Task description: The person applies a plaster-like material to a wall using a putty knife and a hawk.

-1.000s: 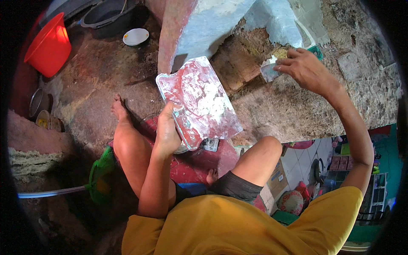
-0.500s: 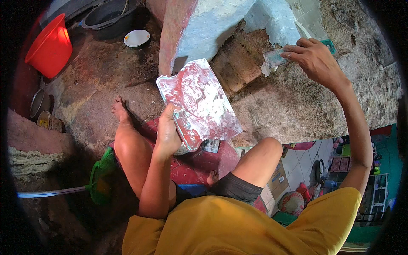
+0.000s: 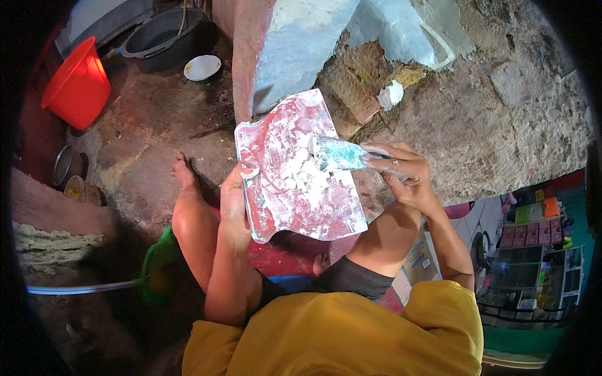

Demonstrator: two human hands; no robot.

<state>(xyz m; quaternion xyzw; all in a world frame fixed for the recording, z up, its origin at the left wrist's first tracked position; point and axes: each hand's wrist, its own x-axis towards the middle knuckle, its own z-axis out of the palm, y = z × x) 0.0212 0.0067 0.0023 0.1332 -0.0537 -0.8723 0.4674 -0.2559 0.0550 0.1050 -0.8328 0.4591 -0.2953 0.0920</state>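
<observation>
A flat red plastic board (image 3: pixel 285 210), smeared with white, is gripped along its left edge by my left hand (image 3: pixel 234 203), thumb on top. A crumbly heap of white putty (image 3: pixel 307 178) lies on the board's middle. My right hand (image 3: pixel 406 174) is closed around a putty scraper (image 3: pixel 340 154); its whitish-turquoise blade rests in or just over the putty. Most of the scraper's handle is hidden by the fingers. Beyond the board, a white putty dab (image 3: pixel 390 95) sticks to the broken, bare patch beside the pale blue painted wall (image 3: pixel 301 44).
Far left are a red bucket (image 3: pixel 78 84), a black basin (image 3: pixel 164 36) and a white plate (image 3: pixel 202 67). A green net (image 3: pixel 157 266) with a pale pole lies at left. Rough masonry (image 3: pixel 476 138) spans the right; shelves (image 3: pixel 527 263) and household goods stand below it.
My right hand has come down and left from the wall, bringing the scraper onto the board. A putty dab now shows on the wall. The board has shifted slightly right and turned.
</observation>
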